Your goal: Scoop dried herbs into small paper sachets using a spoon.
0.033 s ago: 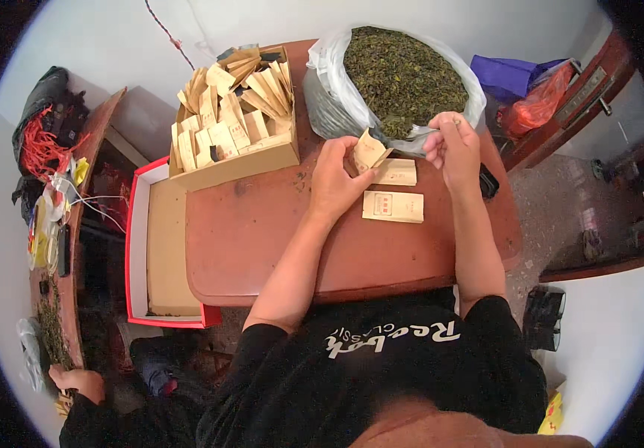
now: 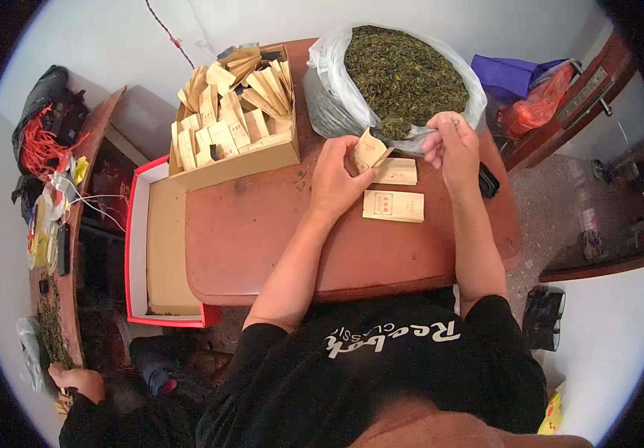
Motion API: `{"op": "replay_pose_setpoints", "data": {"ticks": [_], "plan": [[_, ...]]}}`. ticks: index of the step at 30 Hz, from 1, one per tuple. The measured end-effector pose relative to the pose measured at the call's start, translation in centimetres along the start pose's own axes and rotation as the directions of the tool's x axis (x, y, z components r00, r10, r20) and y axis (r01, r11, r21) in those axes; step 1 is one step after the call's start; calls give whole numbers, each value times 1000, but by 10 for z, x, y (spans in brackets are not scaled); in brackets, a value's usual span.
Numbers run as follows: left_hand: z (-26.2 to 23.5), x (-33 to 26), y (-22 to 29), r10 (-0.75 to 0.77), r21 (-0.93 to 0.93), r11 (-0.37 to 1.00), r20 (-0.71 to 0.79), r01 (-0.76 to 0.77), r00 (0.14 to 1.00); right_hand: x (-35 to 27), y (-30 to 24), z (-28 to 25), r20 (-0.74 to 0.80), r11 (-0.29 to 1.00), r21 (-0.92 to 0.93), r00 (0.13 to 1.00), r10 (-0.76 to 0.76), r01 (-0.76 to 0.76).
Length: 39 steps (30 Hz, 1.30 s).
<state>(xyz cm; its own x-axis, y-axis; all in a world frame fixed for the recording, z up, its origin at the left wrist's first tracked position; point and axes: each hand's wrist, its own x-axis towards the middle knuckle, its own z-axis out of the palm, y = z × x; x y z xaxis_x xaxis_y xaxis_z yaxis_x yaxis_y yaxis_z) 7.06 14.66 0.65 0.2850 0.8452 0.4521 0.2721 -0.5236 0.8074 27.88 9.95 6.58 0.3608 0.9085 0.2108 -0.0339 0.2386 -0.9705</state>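
My left hand (image 2: 336,180) is closed on a small tan paper packet (image 2: 370,151), tilted with its mouth up. In my right hand (image 2: 450,151) is a spoon (image 2: 417,134), its handle pinched between the fingers. A heap of dark dried leaves (image 2: 394,127) sits at the spoon's end, just above the packet's mouth. Behind both hands stands a white plastic bag (image 2: 326,89), filled with loose leaves that look like tea. One flat tan packet (image 2: 402,172) lies partly under the held one. Nearer to me, a second flat packet (image 2: 393,207) lies on the reddish-brown table (image 2: 262,254).
A cardboard box (image 2: 262,160) full of upright packets stands back left. Beside it, a red-rimmed box lid (image 2: 131,246) juts past the table edge. A black object (image 2: 488,181) lies right of my right forearm. At lower left, another person's hand (image 2: 79,381) is by a side table.
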Motion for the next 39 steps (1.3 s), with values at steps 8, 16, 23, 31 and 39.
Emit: {"op": "replay_pose_setpoints", "data": {"ticks": [8,16,23,31,39], "plan": [[1,0,-1,6,47,999,3,-6,1000,-16,-5,23,249,736,-559,924,-291,382],[-1,-2,-2,-20,-4,1000,-17,20,1000,-23,-30,25,393,444,-655,778,-490,611],[0,0,1,-49,-62,997,21,50,999,-35,-20,27,491,407,-587,707,-510,700],[1,-1,-6,-24,-80,997,-8,24,1000,-17,-34,7,156,730,-543,904,-399,416],[1,-3,3,-7,-138,990,-35,2,999,17,-21,-29,10,624,-756,957,-289,196]]}}
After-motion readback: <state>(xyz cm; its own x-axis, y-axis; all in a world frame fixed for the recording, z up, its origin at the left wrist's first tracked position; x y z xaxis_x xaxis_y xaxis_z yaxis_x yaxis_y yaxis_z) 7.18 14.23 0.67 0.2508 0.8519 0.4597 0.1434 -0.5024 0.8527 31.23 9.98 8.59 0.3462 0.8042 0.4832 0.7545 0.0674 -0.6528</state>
